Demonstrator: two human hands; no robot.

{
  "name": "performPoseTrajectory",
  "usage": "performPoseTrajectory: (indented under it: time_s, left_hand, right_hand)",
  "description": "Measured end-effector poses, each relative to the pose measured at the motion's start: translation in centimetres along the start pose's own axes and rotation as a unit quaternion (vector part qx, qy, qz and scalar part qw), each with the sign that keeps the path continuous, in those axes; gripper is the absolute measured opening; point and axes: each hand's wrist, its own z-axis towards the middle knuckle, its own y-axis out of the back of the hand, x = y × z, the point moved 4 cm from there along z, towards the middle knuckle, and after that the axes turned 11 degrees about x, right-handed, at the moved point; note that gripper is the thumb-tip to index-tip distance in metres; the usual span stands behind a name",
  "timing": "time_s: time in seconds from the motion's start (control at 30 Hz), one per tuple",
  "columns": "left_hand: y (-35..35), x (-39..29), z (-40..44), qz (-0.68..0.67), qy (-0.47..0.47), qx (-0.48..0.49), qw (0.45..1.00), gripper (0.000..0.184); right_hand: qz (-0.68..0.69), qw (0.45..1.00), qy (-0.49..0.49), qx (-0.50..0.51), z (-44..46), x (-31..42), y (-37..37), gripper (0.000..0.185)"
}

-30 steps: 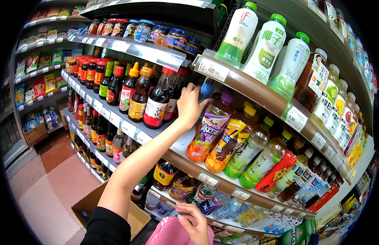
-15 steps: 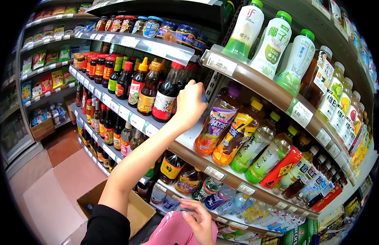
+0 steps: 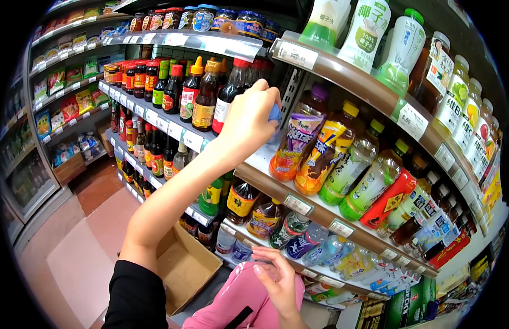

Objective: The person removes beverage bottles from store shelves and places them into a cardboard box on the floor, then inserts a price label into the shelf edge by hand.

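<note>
My left hand [image 3: 251, 112], on the black-sleeved arm, reaches up to the end of the middle shelf. Its fingers are closed round a small blue thing [image 3: 274, 116], mostly hidden behind them, whose kind I cannot make out. Just left of the hand stands a dark sauce bottle [image 3: 226, 96] with a red cap, partly covered by it. To its right is a purple-capped drink bottle [image 3: 299, 137]. Low in front of the bottom shelf, my right hand [image 3: 277, 281] hovers by the pink-clad leg [image 3: 240, 299], fingers loosely bent and apart, holding nothing.
An open cardboard box [image 3: 188, 268] sits on the floor under my left arm. Glass jars [image 3: 205, 19] line the shelf above the sauces. Coconut water bottles [image 3: 366, 33] lean on the upper right shelf, whose price-tag edge [image 3: 342, 68] juts out near my left hand.
The view has tilted, so the shelves sit higher in it. My left hand has shifted a little and covers more of the red-capped bottle's label. My right hand stays low and loosely open.
</note>
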Motion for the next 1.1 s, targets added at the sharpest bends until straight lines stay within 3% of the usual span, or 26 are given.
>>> performPoseTrajectory:
  time_s: [0.33,0.6,0.67,0.73,0.8,1.1]
  left_hand:
    - [5.5,-3.8,-0.7,0.054,-0.07,0.041,0.995,0.03]
    - [10.2,-6.2,-2.6,0.104,-0.096,0.008,0.99,0.029]
    - [11.9,-7.2,-3.4,0.111,-0.072,0.033,0.991,0.029]
    - [13.0,-8.5,-4.9,0.036,-0.05,0.057,0.997,0.03]
    - [14.0,-9.0,-6.3,0.073,-0.032,0.097,0.992,0.029]
    - [12.4,-5.1,-16.1,0.034,0.098,0.221,0.97,0.03]
  right_hand:
    - [-0.006,0.999,0.029,0.016,-0.5,1.3,-1.1,0.029]
    - [-0.009,0.999,0.036,0.037,-0.9,2.0,-2.3,0.03]
    - [-0.002,0.999,0.031,0.045,-1.0,2.0,-2.8,0.03]
    - [0.01,0.998,0.02,0.06,-1.1,2.2,-3.3,0.029]
    - [0.009,0.997,0.024,0.066,-1.1,2.3,-3.9,0.029]
    - [0.016,0.994,0.023,0.108,-1.3,1.3,-7.2,0.03]
